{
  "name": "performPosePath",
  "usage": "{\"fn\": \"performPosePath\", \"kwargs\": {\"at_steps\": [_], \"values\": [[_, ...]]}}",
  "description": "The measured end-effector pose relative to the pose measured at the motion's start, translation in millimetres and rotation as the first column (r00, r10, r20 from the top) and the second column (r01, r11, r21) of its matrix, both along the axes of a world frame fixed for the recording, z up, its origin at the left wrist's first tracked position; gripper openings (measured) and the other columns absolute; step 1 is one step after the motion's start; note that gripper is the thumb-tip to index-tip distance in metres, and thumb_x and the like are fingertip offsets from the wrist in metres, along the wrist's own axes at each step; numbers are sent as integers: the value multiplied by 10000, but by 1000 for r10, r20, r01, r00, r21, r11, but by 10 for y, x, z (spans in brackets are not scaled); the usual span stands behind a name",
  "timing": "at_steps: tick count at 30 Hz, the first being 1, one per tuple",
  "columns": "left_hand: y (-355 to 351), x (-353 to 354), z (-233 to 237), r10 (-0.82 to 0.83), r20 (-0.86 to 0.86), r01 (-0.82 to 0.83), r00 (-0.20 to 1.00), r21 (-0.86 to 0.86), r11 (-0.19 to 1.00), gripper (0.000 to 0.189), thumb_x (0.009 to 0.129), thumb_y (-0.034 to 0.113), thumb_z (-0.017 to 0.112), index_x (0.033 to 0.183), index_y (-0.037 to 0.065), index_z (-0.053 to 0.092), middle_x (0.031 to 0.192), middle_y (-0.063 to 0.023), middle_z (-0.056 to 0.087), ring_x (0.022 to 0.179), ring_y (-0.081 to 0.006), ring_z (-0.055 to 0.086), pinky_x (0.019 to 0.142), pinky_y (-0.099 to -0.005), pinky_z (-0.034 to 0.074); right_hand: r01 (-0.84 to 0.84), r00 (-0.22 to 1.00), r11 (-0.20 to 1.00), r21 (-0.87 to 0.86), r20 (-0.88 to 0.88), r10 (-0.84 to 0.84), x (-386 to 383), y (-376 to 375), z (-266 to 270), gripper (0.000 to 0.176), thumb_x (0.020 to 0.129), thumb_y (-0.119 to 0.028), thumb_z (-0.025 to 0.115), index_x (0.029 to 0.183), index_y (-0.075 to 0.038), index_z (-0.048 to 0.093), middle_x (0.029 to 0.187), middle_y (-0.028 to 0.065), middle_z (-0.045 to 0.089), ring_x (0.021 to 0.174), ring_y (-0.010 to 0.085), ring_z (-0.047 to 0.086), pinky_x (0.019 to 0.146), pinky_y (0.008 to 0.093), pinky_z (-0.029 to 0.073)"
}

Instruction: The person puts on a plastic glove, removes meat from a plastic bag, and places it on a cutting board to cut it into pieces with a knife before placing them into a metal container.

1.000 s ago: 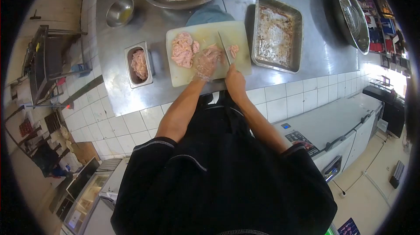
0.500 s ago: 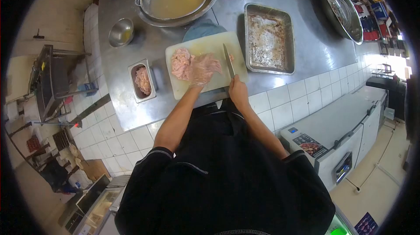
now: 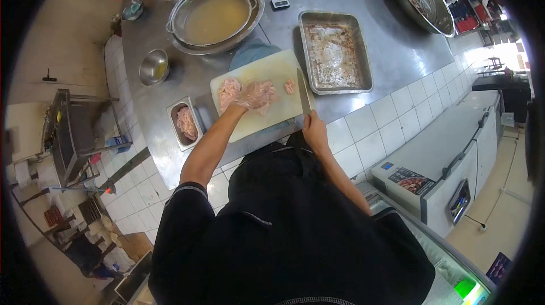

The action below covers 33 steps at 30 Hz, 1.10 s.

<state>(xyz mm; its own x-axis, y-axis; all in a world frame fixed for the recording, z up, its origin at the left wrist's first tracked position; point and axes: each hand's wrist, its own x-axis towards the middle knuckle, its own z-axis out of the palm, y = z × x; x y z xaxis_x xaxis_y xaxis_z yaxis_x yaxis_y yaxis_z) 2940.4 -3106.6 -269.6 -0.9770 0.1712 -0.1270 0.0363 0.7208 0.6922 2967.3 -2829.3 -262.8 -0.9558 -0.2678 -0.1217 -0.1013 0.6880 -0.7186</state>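
Note:
A white cutting board (image 3: 271, 113) lies on the steel table with raw chicken meat on it. My left hand (image 3: 248, 99), in a clear plastic glove, holds down a flat piece of chicken (image 3: 264, 94) in the board's middle. At the left side of the board sits a pile of chicken (image 3: 228, 90), partly behind that hand. My right hand (image 3: 315, 130) is closed round the handle of a long knife (image 3: 305, 92), its blade along the board's right edge. Between blade and left hand lies a small cut piece of chicken (image 3: 290, 85).
A small steel pan of meat (image 3: 191, 101) stands left of the board. Right of it is a stained baking tray (image 3: 366, 66). Behind are a large colander in a basin (image 3: 258, 7), a small bowl (image 3: 149, 62), a scale (image 3: 280, 2) and a blue cloth (image 3: 255, 51).
The knife has moved right, away from the small cut piece, to the board's edge. My left hand stays on the chicken, which now looks more bunched under it. The whole view has shifted slightly.

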Motion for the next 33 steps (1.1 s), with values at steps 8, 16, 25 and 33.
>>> {"fn": "performPosePath", "kwargs": {"at_steps": [8,16,25,33], "values": [[65,-77,510,123,-91,-116,988,76,990,219,947,260,599,897,55,539,746,-233,586,708,-456,571,637,-511,443,45,999,999,-13,3,-45,7,63,8,191,984,-172,525,975,19,534,807,347,625,796,556,600,692,620,455],[329,-355,727,471,-135,-351,872,499,793,248,979,230,610,850,42,514,657,-141,483,580,-309,388,573,-379,414,44,999,997,-59,15,-43,-36,-10,67,204,990,-173,520,999,30,537,827,356,622,823,559,597,700,610,456],[507,369,-497,861,-201,-883,468,-64,465,320,940,197,565,1220,41,587,950,-262,678,921,-440,647,796,-515,496,-44,999,999,-21,18,44,27,-122,90,197,987,-154,532,933,36,522,774,343,609,780,554,592,652,594,448],[362,644,-725,748,-339,-790,571,22,613,465,939,220,589,1332,-21,519,1061,-310,647,1008,-458,634,851,-515,489,-253,965,957,142,-28,259,-82,-497,-25,174,993,-168,514,986,5,527,701,305,628,685,514,624,630,610,480]]}}
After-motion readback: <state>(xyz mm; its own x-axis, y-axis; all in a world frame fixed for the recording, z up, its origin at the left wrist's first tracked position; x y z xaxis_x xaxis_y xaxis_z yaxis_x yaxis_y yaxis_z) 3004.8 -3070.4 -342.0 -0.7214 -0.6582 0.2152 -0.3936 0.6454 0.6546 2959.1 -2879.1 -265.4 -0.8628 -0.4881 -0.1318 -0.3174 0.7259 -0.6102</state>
